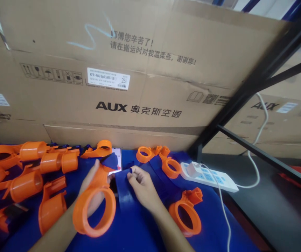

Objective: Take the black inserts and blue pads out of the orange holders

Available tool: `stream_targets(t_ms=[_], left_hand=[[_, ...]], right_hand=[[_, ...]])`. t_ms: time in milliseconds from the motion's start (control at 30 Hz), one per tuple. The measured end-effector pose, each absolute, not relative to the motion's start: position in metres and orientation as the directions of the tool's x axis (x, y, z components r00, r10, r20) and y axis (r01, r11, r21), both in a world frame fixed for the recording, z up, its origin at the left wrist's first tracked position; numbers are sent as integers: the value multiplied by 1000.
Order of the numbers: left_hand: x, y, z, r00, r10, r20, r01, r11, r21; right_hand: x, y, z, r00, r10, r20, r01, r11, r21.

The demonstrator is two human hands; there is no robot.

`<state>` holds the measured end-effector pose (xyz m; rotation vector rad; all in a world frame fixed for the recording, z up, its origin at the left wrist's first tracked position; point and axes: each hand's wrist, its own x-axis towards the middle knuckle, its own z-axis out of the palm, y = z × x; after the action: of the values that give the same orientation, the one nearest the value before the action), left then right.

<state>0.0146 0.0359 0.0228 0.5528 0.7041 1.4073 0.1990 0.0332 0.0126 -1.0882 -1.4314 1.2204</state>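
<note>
My left hand (92, 187) grips an orange plastic ring part (94, 210) by its neck, with the ring hanging toward me. A blue strap (124, 196) runs from that neck down the blue table surface (140, 231). My right hand (141, 187) pinches the strap's upper end right beside the orange part. A phone (117, 157) lies just behind both hands, partly hidden.
Several orange ring and cylinder parts (35, 168) are piled at the left; others (186, 211) lie to the right. A white power strip (208, 176) with a cable sits at the right. Large cardboard boxes (140, 70) wall the back, and a black metal frame (258, 77) crosses at the right.
</note>
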Motion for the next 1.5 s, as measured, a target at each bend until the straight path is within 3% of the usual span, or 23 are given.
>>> stream_targets(t_ms=[100, 200, 267, 333, 433, 533, 700, 800, 867, 933, 1000, 1067, 1133, 1300, 1500], left_hand=[[-1, 44, 17, 0, 984, -178, -801, 107, 589], [-13, 48, 11, 46, 983, -175, -821, 137, 554], [-16, 48, 9, 80, 983, -163, -822, 158, 548], [-15, 46, 8, 103, 981, -163, -816, 177, 551], [-12, 44, 7, 185, 963, -198, -766, 267, 584], [-10, 43, 7, 228, 946, -230, -704, 323, 632], [0, 42, 5, 138, 952, -274, -599, 300, 742], [7, 42, 2, 51, 984, -170, -496, 173, 851], [12, 41, -1, 31, 993, -116, -456, 118, 882], [15, 38, -2, 23, 995, -96, -442, 96, 892], [19, 32, -2, 25, 997, -74, -422, 77, 903], [24, 27, 0, 54, 997, -54, -411, 72, 909], [29, 22, 2, 93, 994, -55, -426, 90, 900], [34, 18, -2, 117, 988, -103, -486, 147, 861], [30, 20, -4, 130, 991, -32, -321, 73, 944]], right_hand=[[211, 41, 15, 30, 982, 185, 59, 183, -981], [229, 50, 21, 170, 944, 282, 129, 262, -956], [242, 52, 26, 218, 907, 361, 330, 280, -902], [253, 51, 31, 233, 875, 425, 612, 208, -763], [265, 48, 36, 238, 889, 391, 860, -6, -510], [270, 46, 35, 239, 923, 301, 930, -128, -344], [272, 49, 22, 114, 959, 258, 965, -45, -257], [269, 50, 18, 99, 950, 297, 976, -34, -216], [265, 49, 19, 97, 924, 370, 972, -7, -236], [257, 46, 23, 24, 892, 452, 921, 156, -357], [245, 40, 27, -122, 855, 503, 757, 408, -510], [231, 32, 29, -260, 818, 513, 566, 559, -605], [217, 25, 26, -304, 808, 505, 508, 586, -632], [199, 15, 14, -221, 811, 541, 513, 569, -643], [198, 14, 7, -322, 804, 501, 604, 581, -545]])
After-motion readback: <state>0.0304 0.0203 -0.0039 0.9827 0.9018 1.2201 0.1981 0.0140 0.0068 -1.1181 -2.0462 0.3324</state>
